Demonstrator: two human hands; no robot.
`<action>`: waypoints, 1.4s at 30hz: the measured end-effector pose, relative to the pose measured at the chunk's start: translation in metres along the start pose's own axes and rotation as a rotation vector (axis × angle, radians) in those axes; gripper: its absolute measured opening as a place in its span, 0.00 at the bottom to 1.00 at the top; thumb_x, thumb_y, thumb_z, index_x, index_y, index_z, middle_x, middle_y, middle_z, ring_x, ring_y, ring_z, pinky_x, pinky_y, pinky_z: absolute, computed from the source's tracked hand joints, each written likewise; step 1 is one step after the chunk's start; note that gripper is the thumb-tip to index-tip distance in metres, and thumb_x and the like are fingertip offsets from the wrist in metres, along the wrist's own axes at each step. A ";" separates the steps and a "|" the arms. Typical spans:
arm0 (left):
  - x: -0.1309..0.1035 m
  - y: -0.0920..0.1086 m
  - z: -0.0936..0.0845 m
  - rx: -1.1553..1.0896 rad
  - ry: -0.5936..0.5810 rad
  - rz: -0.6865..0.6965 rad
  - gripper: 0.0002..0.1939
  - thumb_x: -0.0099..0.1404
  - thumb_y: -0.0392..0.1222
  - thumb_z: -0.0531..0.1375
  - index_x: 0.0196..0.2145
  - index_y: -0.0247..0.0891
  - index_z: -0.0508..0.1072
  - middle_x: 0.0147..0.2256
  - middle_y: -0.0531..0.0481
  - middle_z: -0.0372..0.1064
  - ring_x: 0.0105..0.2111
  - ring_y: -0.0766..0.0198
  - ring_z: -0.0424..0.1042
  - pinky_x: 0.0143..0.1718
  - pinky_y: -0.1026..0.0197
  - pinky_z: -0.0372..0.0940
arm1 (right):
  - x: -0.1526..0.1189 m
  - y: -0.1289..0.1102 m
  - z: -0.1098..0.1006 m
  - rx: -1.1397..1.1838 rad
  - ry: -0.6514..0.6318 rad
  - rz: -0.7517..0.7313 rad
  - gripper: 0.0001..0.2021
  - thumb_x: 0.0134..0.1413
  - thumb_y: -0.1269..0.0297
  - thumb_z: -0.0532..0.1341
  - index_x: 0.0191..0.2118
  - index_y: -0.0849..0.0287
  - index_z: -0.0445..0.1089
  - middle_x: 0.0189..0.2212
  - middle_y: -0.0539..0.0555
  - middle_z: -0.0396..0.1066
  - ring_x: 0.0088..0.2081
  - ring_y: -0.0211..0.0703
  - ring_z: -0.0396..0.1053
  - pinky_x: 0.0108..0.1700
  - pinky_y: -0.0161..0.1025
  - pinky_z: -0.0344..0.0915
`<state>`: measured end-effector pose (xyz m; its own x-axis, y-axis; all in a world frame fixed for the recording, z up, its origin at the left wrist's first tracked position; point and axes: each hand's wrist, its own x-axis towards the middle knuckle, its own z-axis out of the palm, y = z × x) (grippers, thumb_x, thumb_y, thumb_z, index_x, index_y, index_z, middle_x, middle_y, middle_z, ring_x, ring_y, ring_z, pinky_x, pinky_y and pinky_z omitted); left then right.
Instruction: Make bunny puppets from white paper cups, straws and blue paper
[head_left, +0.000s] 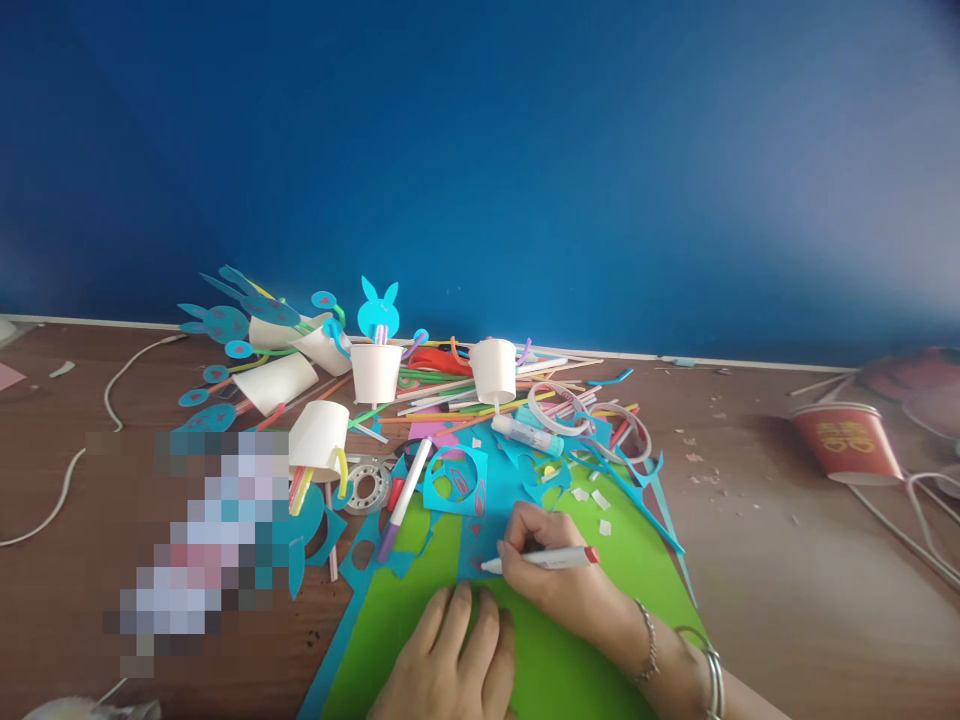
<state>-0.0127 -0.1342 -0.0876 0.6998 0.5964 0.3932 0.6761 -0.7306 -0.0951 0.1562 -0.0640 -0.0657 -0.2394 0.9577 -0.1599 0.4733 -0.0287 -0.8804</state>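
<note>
My right hand (551, 570) grips a white marker (551, 560) with a red end. Its tip rests on or just above a strip of blue paper (470, 545) that bears small red drawn marks. Flat on the green sheet (570, 650) lies my left hand (454, 655), fingers stretched out, their tips by the lower edge of the blue strip. Beyond the hands are a blue piece with a round hole (455, 480), a purple-tipped white marker (405, 500) and a glue stick (527, 436).
White paper cups (377, 374) with straws and blue rabbit shapes (378, 318) stand or lie at the back left. Rolls of tape (559, 410), loose straws and paper scraps crowd the middle. A red paper cup (847, 442) lies at right near white cables. A blue wall rises behind.
</note>
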 end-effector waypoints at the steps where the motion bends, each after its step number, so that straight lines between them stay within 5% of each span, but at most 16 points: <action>1: 0.000 0.000 0.000 -0.001 0.005 0.001 0.17 0.67 0.50 0.52 0.43 0.35 0.71 0.39 0.45 0.72 0.41 0.53 0.66 0.46 0.50 0.55 | 0.000 0.000 0.000 -0.003 -0.004 -0.003 0.11 0.44 0.69 0.57 0.19 0.55 0.53 0.16 0.43 0.54 0.19 0.32 0.49 0.20 0.31 0.49; 15: 0.002 -0.001 -0.002 -0.009 0.017 -0.005 0.16 0.67 0.51 0.53 0.42 0.36 0.71 0.39 0.46 0.72 0.41 0.53 0.66 0.46 0.51 0.54 | 0.001 0.000 0.001 0.007 0.081 0.041 0.10 0.44 0.66 0.57 0.19 0.55 0.55 0.15 0.45 0.58 0.19 0.33 0.53 0.21 0.31 0.53; 42: 0.001 0.000 0.000 -0.012 -0.004 0.003 0.17 0.67 0.50 0.53 0.43 0.35 0.71 0.39 0.44 0.72 0.41 0.53 0.67 0.46 0.50 0.55 | 0.000 0.002 0.001 0.004 0.046 0.030 0.10 0.45 0.68 0.57 0.20 0.55 0.55 0.15 0.44 0.57 0.19 0.33 0.52 0.20 0.31 0.52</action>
<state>-0.0122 -0.1337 -0.0875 0.7030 0.5952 0.3894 0.6709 -0.7366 -0.0853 0.1561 -0.0644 -0.0683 -0.1856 0.9685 -0.1659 0.4761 -0.0591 -0.8774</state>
